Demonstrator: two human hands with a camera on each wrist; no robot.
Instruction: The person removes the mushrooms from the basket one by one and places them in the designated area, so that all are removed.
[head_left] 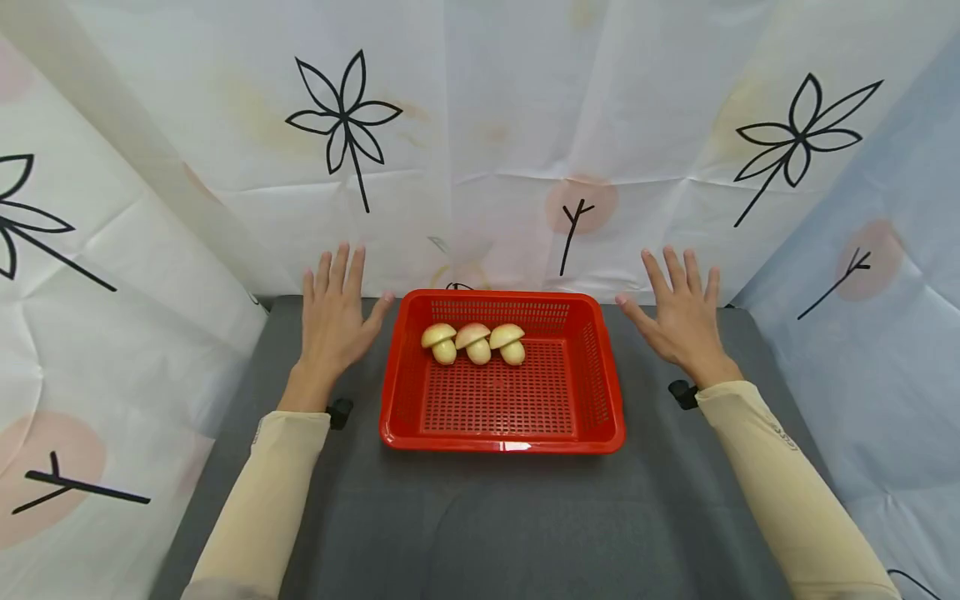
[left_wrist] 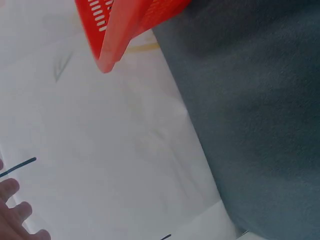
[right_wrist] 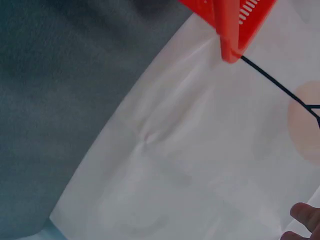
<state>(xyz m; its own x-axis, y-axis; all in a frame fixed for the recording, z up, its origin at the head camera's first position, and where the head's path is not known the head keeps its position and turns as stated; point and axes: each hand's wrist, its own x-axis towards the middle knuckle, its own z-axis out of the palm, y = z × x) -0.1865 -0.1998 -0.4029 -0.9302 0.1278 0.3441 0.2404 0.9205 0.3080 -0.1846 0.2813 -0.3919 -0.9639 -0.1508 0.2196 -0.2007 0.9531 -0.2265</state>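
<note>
A red plastic basket point(head_left: 498, 443) with slotted walls stands on the grey table in the head view. Three mushroom-shaped pieces lie side by side in its upper left part: a left one point(head_left: 442, 343), a middle one point(head_left: 476, 342) and a right one point(head_left: 510, 343), each with a pale stem and a yellowish to pinkish cap. To the basket's left, my left hand point(head_left: 335, 323) is held with fingers spread and straight, touching nothing. My right hand point(head_left: 681, 321) is spread likewise on the right side, apart from the basket. Only fingertips show in both wrist views.
Grey cloth point(head_left: 525, 533) covers the table. White curtains with black flower drawings point(head_left: 480, 125) hang behind it and at both sides. A thin dark cable point(head_left: 911, 583) shows at the lower right.
</note>
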